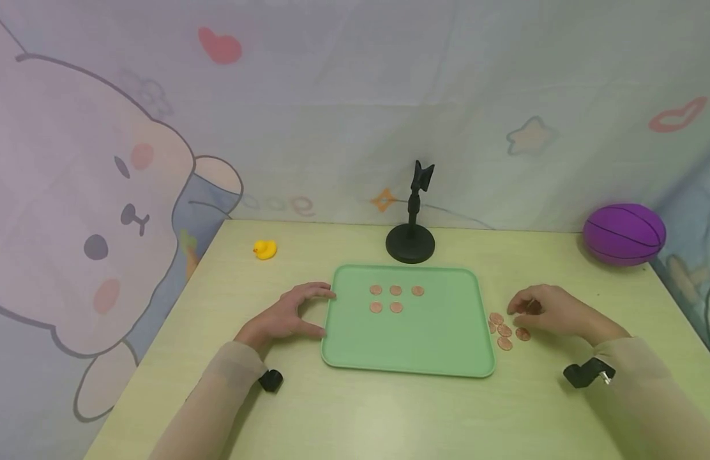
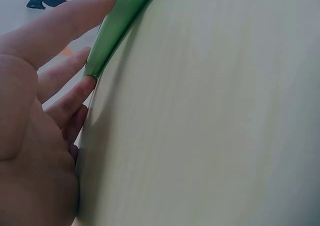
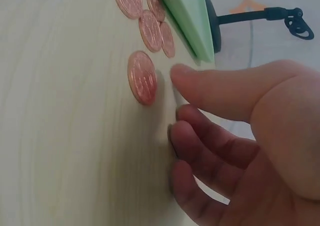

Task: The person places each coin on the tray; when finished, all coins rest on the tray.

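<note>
My left hand [image 1: 286, 313] rests at the left edge of the green tray [image 1: 412, 348], thumb and fingers spread and touching its rim. On the tray lie copper coins [image 1: 396, 290] in a row of three, with a row of two in front. Just past the tray's right edge, several loose coins [image 1: 504, 330] lie bunched on the table. My right hand [image 1: 553, 311] hovers low beside them, fingers bent and thumb apart from them. In the right wrist view, one coin [image 3: 142, 79] lies close to the thumb tip, and no coin shows between the fingers.
A black stand [image 1: 410, 243] with a round base stands behind the tray. The yellow rubber duck [image 1: 265, 249] sits at the back left of the table [image 1: 389, 415], and a purple ball [image 1: 624, 234] at the back right corner. Behind hangs a printed curtain [image 1: 355, 128].
</note>
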`<state>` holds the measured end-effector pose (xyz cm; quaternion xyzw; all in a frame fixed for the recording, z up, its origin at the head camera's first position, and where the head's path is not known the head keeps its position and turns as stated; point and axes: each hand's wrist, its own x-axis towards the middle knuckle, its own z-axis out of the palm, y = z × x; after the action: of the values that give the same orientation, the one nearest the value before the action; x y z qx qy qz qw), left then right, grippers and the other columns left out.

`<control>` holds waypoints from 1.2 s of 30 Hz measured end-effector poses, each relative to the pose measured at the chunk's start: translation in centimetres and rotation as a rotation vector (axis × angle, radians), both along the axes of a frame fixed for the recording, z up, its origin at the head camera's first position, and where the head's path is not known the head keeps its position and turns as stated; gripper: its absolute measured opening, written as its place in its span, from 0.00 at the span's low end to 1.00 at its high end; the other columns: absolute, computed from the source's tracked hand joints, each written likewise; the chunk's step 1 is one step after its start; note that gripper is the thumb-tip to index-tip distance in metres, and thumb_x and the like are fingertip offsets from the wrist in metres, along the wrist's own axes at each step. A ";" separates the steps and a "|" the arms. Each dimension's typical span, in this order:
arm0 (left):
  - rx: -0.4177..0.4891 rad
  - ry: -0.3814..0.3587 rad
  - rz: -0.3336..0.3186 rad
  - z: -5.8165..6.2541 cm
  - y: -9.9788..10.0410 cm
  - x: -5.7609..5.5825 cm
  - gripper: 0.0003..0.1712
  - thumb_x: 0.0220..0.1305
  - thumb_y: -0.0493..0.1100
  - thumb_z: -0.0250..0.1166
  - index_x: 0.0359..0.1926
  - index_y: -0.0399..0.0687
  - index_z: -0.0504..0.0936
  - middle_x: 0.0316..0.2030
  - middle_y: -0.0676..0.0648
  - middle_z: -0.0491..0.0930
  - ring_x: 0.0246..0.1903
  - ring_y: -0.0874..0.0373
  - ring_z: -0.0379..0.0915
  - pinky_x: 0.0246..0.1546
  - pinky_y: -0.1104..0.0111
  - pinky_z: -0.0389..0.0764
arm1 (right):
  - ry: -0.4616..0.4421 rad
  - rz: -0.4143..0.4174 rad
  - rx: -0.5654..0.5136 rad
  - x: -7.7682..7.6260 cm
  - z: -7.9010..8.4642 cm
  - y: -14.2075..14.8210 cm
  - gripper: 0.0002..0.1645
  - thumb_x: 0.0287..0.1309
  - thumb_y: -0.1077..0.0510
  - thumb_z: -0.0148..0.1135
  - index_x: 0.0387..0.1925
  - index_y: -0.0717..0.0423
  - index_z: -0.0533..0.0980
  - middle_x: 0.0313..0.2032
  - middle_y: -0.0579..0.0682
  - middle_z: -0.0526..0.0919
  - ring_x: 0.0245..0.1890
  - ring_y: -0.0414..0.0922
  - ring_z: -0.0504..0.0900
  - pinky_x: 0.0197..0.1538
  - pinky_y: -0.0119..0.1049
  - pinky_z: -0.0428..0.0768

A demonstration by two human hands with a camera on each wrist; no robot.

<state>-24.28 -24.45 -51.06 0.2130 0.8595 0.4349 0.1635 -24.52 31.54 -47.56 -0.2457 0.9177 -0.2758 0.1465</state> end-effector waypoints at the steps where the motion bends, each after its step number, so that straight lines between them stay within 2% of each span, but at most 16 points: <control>1: -0.002 0.000 0.000 0.0 0.0 0.0 0.42 0.52 0.47 0.84 0.69 0.60 0.79 0.77 0.50 0.64 0.80 0.43 0.47 0.78 0.38 0.44 | -0.021 0.007 -0.008 0.1 -0.1 0.3 0.11 0.62 0.56 0.76 0.44 0.52 0.85 0.41 0.42 0.86 0.40 0.38 0.82 0.45 0.33 0.83; 6: 0.009 -0.007 -0.004 0.1 0.1 -0.1 0.42 0.53 0.47 0.84 0.69 0.60 0.79 0.77 0.50 0.64 0.79 0.42 0.48 0.78 0.36 0.45 | -0.074 0.013 -0.052 0.6 -0.1 1.2 0.15 0.55 0.51 0.81 0.42 0.47 0.85 0.43 0.44 0.82 0.43 0.39 0.77 0.49 0.32 0.82; 11: 0.002 -0.006 -0.005 0.0 0.0 -0.1 0.41 0.53 0.48 0.84 0.69 0.60 0.79 0.77 0.49 0.64 0.80 0.42 0.47 0.78 0.36 0.44 | -0.065 0.019 -0.064 1.0 -0.1 1.3 0.16 0.51 0.54 0.83 0.41 0.45 0.85 0.45 0.45 0.82 0.45 0.41 0.76 0.50 0.32 0.79; 20: -0.010 -0.005 -0.004 0.2 0.1 -0.1 0.42 0.53 0.49 0.84 0.69 0.60 0.78 0.78 0.50 0.63 0.80 0.43 0.47 0.78 0.37 0.44 | -0.018 0.050 -0.039 1.0 0.3 0.7 0.10 0.56 0.57 0.79 0.35 0.43 0.84 0.41 0.45 0.80 0.41 0.41 0.75 0.45 0.32 0.80; 29: -0.007 0.007 0.003 0.3 0.0 0.0 0.42 0.52 0.48 0.84 0.69 0.59 0.79 0.77 0.49 0.64 0.80 0.42 0.48 0.78 0.37 0.44 | 0.024 0.089 -0.013 0.8 0.1 0.2 0.13 0.52 0.63 0.78 0.33 0.44 0.82 0.38 0.44 0.77 0.40 0.40 0.72 0.43 0.32 0.77; 36: 0.003 0.002 0.006 0.0 0.0 0.0 0.41 0.53 0.47 0.84 0.69 0.59 0.79 0.78 0.49 0.64 0.80 0.41 0.47 0.78 0.36 0.44 | 0.033 0.078 0.021 0.8 0.0 -0.1 0.15 0.48 0.64 0.79 0.31 0.44 0.80 0.36 0.43 0.76 0.39 0.40 0.71 0.42 0.33 0.74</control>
<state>-24.23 -24.46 -51.07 0.2112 0.8597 0.4364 0.1610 -23.71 31.48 -47.51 -0.2841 0.9125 -0.2562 0.1446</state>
